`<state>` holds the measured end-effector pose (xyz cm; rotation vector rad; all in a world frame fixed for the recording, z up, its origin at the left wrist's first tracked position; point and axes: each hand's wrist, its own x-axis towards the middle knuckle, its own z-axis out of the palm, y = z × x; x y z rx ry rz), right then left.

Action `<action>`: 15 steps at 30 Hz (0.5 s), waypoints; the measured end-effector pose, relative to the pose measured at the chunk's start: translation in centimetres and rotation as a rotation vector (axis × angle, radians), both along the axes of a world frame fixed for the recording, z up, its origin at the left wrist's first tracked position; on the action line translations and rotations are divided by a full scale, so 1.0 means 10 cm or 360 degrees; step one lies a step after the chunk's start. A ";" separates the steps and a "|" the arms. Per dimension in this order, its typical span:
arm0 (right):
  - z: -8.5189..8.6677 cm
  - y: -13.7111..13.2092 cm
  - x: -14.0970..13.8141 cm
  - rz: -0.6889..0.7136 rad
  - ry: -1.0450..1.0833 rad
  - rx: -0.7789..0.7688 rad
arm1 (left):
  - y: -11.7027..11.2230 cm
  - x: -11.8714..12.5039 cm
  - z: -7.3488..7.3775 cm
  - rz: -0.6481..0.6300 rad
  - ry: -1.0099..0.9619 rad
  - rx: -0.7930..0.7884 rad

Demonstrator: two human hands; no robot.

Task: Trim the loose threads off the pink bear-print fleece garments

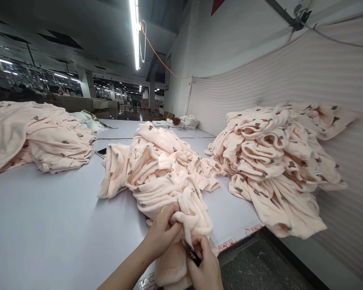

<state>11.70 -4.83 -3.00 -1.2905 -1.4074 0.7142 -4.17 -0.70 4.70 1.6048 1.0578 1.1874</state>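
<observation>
My left hand (163, 230) is closed on a fold of a pale pink, fleecy garment (160, 197) with small brown motifs, pinching it between thumb and fingers. Just to the right and lower, my right hand (206, 264) grips dark thread snips (192, 254). Their tip points up and left at the edge of the pinched fabric; whether the blades touch it I cannot tell. Part of the garment hangs toward me below my hands, over the table's near edge. The rest lies bunched on the white table (63, 217), together with more of the same pink cloth.
Pink garment piles stand at the left (57, 137) and the right (269, 153). A phone (102, 152) lies partly beside the middle heap. Folded white stacks (189, 122) sit at the far end. A striped cloth sheet (335, 76) covers the wall at right.
</observation>
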 end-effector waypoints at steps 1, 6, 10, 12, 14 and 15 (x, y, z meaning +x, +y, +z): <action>-0.01 0.02 0.01 0.0030 0.0094 -0.0031 | 0.01 -0.02 0.00 -0.0017 -0.0035 -0.0027; 0.23 0.26 0.05 0.0273 0.0346 -0.0073 | 0.08 -0.13 0.00 -0.0051 -0.0319 -0.0309; 0.35 0.31 0.09 0.0287 -0.0073 0.0115 | 0.11 -0.14 -0.02 -0.0042 -0.0543 -0.0538; 0.34 0.26 0.12 0.0186 -0.0288 0.0254 | 0.11 -0.12 -0.03 -0.0055 -0.0678 -0.0637; 0.33 0.19 0.13 0.0097 -0.0525 0.0402 | 0.11 -0.11 -0.03 -0.0071 -0.0830 -0.0708; 0.33 0.15 0.13 0.0049 -0.0675 0.0465 | 0.11 -0.10 -0.03 -0.0074 -0.0891 -0.0728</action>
